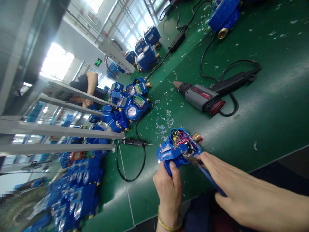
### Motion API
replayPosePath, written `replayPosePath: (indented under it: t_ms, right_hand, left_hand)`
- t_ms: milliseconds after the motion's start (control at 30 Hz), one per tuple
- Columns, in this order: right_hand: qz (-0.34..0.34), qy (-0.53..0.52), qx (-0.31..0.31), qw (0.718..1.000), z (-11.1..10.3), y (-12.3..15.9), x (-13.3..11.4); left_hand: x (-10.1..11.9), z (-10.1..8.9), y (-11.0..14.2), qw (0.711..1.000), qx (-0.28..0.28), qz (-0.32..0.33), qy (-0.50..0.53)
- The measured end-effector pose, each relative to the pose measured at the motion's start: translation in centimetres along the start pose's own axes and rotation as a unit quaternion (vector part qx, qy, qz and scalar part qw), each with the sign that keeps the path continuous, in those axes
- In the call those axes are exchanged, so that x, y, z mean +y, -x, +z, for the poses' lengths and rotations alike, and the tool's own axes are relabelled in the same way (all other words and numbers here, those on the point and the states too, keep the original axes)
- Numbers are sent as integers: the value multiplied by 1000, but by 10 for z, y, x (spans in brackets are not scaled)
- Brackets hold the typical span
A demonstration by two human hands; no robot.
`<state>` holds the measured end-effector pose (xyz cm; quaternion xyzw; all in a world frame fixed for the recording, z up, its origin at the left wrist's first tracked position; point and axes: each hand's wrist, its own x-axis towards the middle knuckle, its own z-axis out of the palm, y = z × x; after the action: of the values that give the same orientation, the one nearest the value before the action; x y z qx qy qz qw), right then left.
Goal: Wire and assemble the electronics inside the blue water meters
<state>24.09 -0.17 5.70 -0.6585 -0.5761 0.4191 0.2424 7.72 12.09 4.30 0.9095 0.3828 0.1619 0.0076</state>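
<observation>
A blue water meter lies on the green bench top with its housing open, showing a tangle of red, yellow and white wires and a brass pipe end. My left hand grips the near side of its blue casing, thumb on top. In my right hand is a pair of pliers with blue handles. Their metal jaws reach into the open housing beside the wires; whether they pinch a wire I cannot make out.
A grey and black heat gun with its cord lies beyond the meter. Left of it is a corded electric screwdriver. More blue meters stand along the metal rack posts. Across the rack a person's arm shows. White scraps litter the bench.
</observation>
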Motion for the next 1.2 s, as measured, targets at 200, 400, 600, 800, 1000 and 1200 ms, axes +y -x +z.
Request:
replayPosePath:
  t_ms: [200,400,600,800,1000,1200]
  right_hand:
    - [3,55,0,999,5,0,2]
    - [6,45,28,999,-2,-2,-6]
    - [-13,38,44,998,-2,-3,-6]
    - [-21,7,24,999,4,-4,-1]
    - [-32,-73,110,991,22,-5,9]
    - [-17,-82,75,994,9,1,3]
  left_hand:
    - [2,-1,-3,999,21,26,-16]
    - [5,0,-3,998,29,33,-34]
    - [5,0,-3,999,23,30,-37]
    - [4,-1,-5,998,21,46,-38]
    - [5,-2,-4,999,16,34,-23]
    - [3,-1,-1,1000,-11,-12,4]
